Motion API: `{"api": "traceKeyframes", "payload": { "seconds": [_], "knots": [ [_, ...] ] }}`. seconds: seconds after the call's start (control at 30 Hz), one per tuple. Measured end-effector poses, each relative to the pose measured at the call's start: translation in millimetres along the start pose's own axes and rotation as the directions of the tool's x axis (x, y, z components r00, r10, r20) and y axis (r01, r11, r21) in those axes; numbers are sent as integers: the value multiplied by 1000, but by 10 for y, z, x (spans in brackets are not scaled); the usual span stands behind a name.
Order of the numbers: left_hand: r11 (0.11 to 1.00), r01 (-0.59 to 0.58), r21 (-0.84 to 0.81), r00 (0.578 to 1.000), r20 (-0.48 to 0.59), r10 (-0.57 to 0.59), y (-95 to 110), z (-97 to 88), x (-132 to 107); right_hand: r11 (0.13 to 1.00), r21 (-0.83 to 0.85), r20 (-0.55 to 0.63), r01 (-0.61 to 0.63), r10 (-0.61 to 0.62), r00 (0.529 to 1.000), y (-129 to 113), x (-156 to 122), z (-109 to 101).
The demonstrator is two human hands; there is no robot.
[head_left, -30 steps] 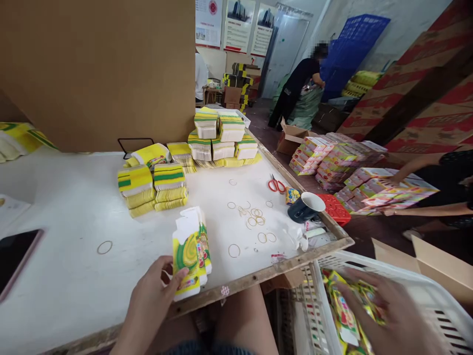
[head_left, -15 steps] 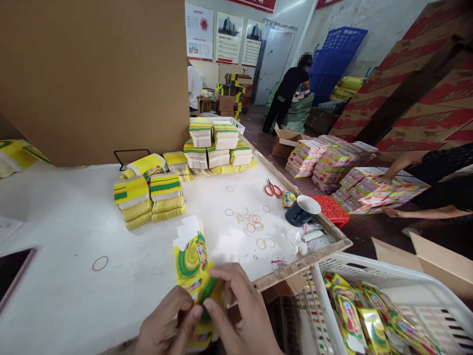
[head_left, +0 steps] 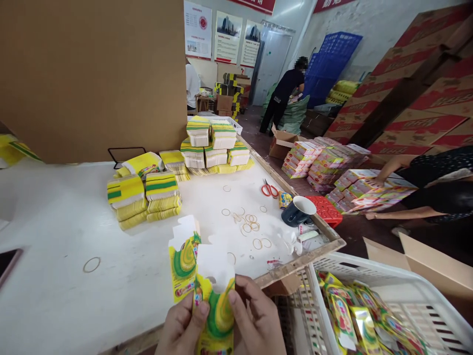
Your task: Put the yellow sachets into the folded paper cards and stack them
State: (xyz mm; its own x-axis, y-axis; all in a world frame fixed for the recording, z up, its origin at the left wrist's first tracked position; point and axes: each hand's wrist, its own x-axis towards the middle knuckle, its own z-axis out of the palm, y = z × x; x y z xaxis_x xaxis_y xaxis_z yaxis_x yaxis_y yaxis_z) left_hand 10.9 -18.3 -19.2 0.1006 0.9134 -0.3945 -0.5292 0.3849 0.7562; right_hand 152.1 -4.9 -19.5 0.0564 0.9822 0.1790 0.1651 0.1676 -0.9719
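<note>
"Yellow-and-green card, that small box (head_left: 219, 318). Where is it held?"

"Over the table (head_left: 66, 286)'s near edge: left hand (head_left: 182, 325) pinching its left side, right hand (head_left: 261, 318) its right."

"Can you read it?"

"Its bright lettering is too small. Another carton (head_left: 183, 268) lies just left."

"Beyond?"

"Posters (head_left: 228, 38) far off, too fine to read; red-banded cases (head_left: 432, 125) far right, lettering blurred."
</note>
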Motion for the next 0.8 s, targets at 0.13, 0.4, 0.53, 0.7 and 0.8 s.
{"api": "traceKeyframes", "payload": {
  "seconds": [0.13, 0.4, 0.53, 0.7, 0.8],
  "knots": [
    [954, -177, 243, 979, -53, 195, -86, 17, 4, 996, 38, 24, -80, 79, 997, 70, 9, -31],
    [934, -220, 281, 975, 29, 221, -35, 70, -84, 991, 100, -18, -84, 86, 996, -11, 38, -107],
    [958, -136, 254, 988, 104, 112, 111, 53, -137, 996, 55, 205, -72, 60, 977, -63, 64, -255],
    [992, -63, 106, 957, 290, 30, 110, 27, -153, 997, 16, 342, -75, 66, 937, -134, 133, -367],
    [1000, -24, 16, 949, 314, 18, 72, 19, -136, 1000, -9, 328, -11, 13, 945, -127, 160, -361]
  ]
}}
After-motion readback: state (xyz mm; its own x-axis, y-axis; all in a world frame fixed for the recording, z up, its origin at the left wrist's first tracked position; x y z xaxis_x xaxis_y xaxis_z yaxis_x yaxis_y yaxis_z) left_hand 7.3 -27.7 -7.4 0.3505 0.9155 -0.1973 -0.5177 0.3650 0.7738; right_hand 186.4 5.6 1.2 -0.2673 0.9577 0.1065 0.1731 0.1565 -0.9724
